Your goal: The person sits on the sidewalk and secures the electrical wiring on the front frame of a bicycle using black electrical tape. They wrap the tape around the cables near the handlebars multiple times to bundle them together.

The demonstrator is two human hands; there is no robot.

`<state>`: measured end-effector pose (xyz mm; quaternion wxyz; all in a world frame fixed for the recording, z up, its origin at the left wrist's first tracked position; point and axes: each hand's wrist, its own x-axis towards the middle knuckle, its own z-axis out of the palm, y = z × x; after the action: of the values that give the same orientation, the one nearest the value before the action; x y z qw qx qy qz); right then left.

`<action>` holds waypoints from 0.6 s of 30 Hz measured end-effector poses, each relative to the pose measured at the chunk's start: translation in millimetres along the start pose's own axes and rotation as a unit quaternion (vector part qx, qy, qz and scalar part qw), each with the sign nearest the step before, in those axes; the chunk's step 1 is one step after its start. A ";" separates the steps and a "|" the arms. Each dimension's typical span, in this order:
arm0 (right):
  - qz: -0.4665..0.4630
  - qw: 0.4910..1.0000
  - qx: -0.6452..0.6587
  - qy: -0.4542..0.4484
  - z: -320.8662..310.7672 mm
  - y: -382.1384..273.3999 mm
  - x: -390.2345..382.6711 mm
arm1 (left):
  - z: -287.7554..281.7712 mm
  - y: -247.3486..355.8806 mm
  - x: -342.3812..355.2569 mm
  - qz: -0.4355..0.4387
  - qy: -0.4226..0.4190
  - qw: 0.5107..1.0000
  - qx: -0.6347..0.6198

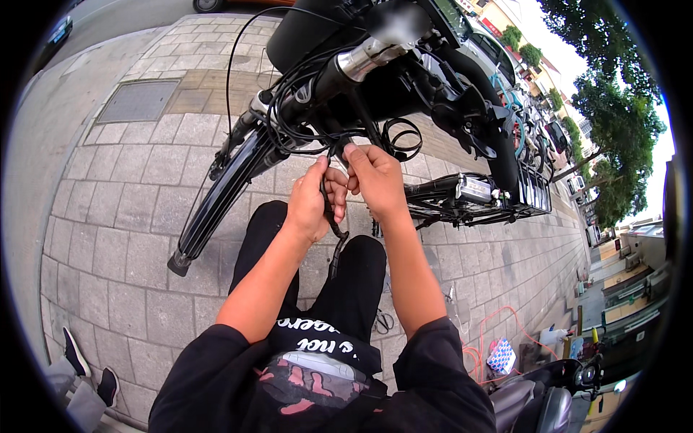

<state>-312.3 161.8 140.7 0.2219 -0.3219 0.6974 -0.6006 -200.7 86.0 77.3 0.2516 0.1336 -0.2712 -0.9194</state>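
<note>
In front of my knees stands a bicycle with a black frame, a silver headset collar (359, 63) and a long black front mudguard (220, 191). Thin black cables (278, 115) loop around its fork and handlebar stem. My left hand (307, 206) is closed around a black cable (338, 249), whose lower end hangs between my knees. Close beside it, my right hand (380, 180) pinches the upper part of the cable, just below the frame. Thumb and fingertips hide exactly what is gripped there. A coiled black cable (402, 139) sticks out right of my right hand.
Scissors (385, 321) lie on the paving by my right thigh. Farther right are an orange cord (498, 312), a blue-and-white box (501, 356) and a dark scooter (538, 408). Another person's shoe (108, 386) shows at lower left. The bicycle's wire basket (534, 191) is at the right.
</note>
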 end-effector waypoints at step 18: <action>-0.389 0.799 -0.457 0.040 17.6 -30.8 -0.5 | -32.3 15.0 38.3 0.146 -0.105 0.979 -0.095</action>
<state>-294.1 147.7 167.7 -0.2315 -0.6063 0.7150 -0.2600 -214.6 40.7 55.3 0.3648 -0.0296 -0.2243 -0.9032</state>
